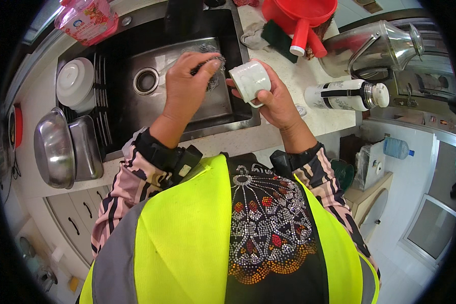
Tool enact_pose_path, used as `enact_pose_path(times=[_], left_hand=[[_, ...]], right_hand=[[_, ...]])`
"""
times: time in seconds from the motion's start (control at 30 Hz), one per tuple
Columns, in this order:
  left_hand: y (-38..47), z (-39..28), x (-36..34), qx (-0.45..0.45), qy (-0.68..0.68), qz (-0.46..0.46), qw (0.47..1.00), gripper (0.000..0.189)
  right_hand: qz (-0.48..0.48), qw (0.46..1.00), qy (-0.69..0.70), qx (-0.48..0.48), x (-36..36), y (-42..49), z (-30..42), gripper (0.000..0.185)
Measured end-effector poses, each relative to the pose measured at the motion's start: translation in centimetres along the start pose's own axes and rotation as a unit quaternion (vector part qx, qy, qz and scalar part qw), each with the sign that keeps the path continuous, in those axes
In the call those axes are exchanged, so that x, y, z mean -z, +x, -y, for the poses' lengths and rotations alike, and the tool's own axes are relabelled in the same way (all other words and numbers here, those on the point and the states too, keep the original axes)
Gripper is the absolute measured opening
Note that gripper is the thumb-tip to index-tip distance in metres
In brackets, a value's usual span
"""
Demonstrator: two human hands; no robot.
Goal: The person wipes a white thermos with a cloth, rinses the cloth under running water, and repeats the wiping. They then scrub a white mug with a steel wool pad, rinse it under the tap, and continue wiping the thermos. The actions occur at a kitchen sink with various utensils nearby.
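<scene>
Over the sink, my left hand (188,81) pinches a dark wire scourer (221,62) between thumb and fingers. The scourer is partly hidden by those fingers. My right hand (277,98) holds a white ceramic mug (250,79) above the sink's right rim. The mug is tilted, with its handle towards me and my thumb beside the handle. A small gap separates the scourer from the mug. Beneath both hands lies the dark sink (136,108), whose round drain (146,81) shows left of my left hand.
White dishes (75,81) sit at the sink's left by a rack (102,98). A steel bowl (53,148) and steel pan (86,148) stand nearer. Rightward are red dippers (300,19), a green scouring pad (279,40), a metal jug (353,49) and a white flask (342,95). A pink bottle (87,22) stands behind.
</scene>
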State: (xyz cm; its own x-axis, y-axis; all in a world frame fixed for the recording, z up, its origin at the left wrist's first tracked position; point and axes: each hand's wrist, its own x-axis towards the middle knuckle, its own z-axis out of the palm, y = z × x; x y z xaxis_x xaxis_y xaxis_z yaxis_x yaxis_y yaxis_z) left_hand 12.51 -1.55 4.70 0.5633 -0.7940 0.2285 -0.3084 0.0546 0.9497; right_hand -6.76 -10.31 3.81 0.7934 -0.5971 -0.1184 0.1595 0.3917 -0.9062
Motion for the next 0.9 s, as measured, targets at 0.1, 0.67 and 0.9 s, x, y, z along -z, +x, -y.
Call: enact_pose_path(times=[0.1,0.67,0.9], left_hand=[[-0.7,-1.8,0.2,-0.037,-0.028,-0.016,0.999,0.016],[-1.4,-0.5,-0.2,0.245,-0.415,0.156,0.862,0.030],[-1.4,-2.2,0.4,-0.017,-0.051,0.095,0.994,0.036]], right_hand=[[0.013,1.000,-0.010,0.010,-0.2,-0.1,0.4,0.091],[0.055,0.981,-0.178,0.049,-1.7,-0.2,2.5,0.089],[0.027,0.989,-0.147,-0.020,-2.5,-1.3,2.7,0.090]])
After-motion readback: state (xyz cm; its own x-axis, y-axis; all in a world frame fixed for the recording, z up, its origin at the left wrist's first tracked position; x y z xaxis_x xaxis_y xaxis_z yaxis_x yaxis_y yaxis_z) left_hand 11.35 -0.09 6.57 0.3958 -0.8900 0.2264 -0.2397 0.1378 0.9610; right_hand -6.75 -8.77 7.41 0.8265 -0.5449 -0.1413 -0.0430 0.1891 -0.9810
